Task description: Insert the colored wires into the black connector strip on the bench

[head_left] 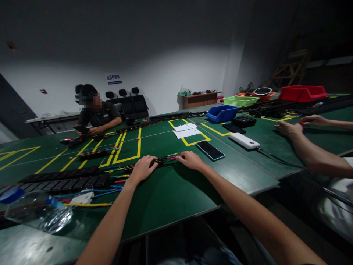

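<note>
One left hand [143, 168], mine, curls over the dark wire harness [164, 160] on the green counter [160, 208]; my right hand [190, 160] pinches its coloured wire ends [173, 158]. Probably light and flexible, it should hold best by its thicker part.

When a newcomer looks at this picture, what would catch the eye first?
Probably, in the middle, the left hand on a dark wire bundle and the right hand at its coloured wire ends. Then the bright red bin at the back right of the green table, and the yellow lines marked across its top.
</note>
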Action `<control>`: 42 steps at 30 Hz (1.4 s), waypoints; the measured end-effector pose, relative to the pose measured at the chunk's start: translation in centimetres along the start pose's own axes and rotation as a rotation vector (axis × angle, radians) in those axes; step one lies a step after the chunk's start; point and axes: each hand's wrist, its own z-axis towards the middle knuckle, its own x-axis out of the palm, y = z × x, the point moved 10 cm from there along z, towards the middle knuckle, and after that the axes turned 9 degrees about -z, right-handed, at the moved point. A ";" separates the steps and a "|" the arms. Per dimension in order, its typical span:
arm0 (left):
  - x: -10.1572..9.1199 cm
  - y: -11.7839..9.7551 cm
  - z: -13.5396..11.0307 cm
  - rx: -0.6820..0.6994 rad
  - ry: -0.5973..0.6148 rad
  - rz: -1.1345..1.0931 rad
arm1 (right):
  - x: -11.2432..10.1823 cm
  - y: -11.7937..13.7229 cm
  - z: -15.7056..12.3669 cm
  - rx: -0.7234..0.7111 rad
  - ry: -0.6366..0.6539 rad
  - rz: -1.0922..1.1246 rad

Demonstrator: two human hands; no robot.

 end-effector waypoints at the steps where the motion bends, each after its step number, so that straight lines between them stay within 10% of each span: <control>1: 0.0 0.0 0.0 0.004 -0.002 0.000 | 0.0 0.1 0.0 -0.016 -0.007 0.014; 42: -0.1 -0.2 0.0 0.012 0.002 0.020 | -1.2 -0.6 -0.3 0.042 -0.062 -0.053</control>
